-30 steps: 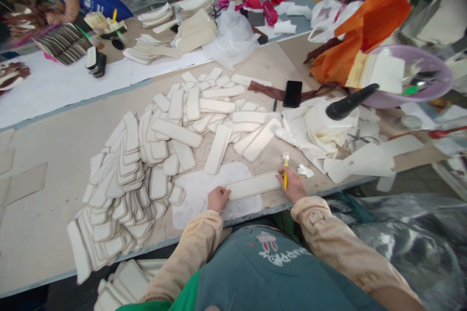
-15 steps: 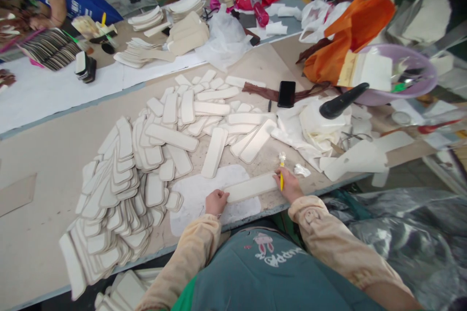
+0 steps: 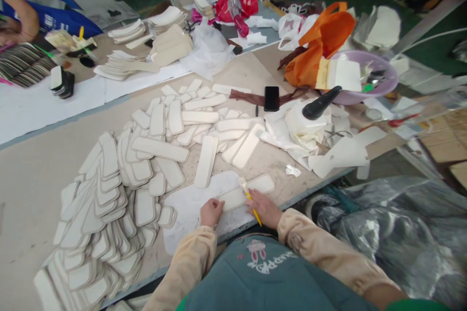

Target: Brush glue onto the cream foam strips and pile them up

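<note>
Holding a brush (image 3: 257, 213) at a pale strip (image 3: 233, 198)

Smooth tan bench (image 3: 29, 189), green floor (image 3: 423, 51) far right; round-cornered flat pieces (image 3: 109, 199) heaped left. Near edge: the strip, partly on thin white paper (image 3: 186, 200), its left end pinched by the left hand's (image 3: 211, 212) curled fingers; the right hand's (image 3: 265, 209) fingers close around the yellow handle

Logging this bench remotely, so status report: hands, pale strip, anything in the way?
Left hand at left end of pale strip; right hand gripping yellow-handled tool. Strip flat, partly over white paper. Loose pieces piled left, apart from it.
</note>
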Demonstrator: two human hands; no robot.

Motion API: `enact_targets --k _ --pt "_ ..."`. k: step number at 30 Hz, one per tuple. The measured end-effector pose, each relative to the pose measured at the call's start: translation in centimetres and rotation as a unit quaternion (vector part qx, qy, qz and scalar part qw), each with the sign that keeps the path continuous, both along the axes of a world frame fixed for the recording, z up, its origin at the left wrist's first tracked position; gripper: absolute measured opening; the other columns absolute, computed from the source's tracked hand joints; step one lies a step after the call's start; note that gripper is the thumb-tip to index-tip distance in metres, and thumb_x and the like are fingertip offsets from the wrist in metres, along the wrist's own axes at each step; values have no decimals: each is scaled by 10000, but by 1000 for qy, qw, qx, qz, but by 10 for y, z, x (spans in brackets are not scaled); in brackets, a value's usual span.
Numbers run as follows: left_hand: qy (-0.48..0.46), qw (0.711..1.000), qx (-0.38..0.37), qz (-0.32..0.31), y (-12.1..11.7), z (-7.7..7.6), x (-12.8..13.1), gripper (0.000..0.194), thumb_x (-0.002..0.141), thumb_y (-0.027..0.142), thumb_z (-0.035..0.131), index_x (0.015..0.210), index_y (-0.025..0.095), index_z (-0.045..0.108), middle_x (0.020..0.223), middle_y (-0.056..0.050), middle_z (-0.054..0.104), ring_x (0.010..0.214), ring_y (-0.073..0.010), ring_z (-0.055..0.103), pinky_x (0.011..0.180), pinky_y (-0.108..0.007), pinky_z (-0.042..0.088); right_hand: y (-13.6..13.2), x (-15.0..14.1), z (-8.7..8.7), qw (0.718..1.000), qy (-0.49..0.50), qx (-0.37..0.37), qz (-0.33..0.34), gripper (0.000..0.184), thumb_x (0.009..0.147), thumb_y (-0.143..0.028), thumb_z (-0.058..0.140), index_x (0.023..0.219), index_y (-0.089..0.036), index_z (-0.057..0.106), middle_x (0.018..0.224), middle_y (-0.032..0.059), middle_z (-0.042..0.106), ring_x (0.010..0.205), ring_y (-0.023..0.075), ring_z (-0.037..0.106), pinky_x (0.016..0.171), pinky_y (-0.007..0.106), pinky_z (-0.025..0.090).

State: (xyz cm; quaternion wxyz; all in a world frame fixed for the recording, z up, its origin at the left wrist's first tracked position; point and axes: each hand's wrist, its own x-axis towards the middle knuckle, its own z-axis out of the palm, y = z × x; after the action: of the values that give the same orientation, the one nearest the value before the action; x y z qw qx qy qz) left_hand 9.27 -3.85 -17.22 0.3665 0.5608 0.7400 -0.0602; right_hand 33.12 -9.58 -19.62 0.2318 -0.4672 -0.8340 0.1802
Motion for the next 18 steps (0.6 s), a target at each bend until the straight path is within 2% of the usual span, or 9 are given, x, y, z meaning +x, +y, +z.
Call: enact_targets --k 3,5,13,16,18 --pt "3 1000 -1 -1 0 0 1 233 836 387 539 729 190 602 658 -14 672 683 -166 622 655 -256 368 -2 -18 -6 998 -14 -29 53 234 846 -284 609 1036 -154 574 1270 175 558 1332 261 370 1066 491 354" --pt "3 1000 0 3 0 0 1 233 831 391 543 721 193 599 655 -11 671 682 -165 625 650 -253 371 -1 -15 -9 998 -20 -38 49 284 827 -293 638 1059 -146 566 1285 191 545 1341 274 355 1064 506 349" --pt "4 1000 3 3 0 -1 1 218 838 378 547 739 191 599 667 -14 668 712 -165 631 668 -249 392 -2 57 -19 995 -34 -9 -91 267 860 -264 589 1101 -163 535 1358 182 494 1307 274 412 1052 521 379" --pt "9 999 13 28 -3 4 4 191 831 358 586 889 177 607 739 -28 677 750 -162 632 693 -250 417 -3 70 -18 995 -41 -16 -90 277 867 -280 581 1120 -177 533 1349 166 510 1297 282 427 1051 538 375" --pt "8 999 12 41 -5 9 6 259 833 359 606 1004 164 594 850 -54 675 803 -163 627 728 -266 451 -2 71 -20 995 -41 -19 -88 276 870 -290 577 1118 -176 539 1337 170 520 1290 297 434 1054 546 368"
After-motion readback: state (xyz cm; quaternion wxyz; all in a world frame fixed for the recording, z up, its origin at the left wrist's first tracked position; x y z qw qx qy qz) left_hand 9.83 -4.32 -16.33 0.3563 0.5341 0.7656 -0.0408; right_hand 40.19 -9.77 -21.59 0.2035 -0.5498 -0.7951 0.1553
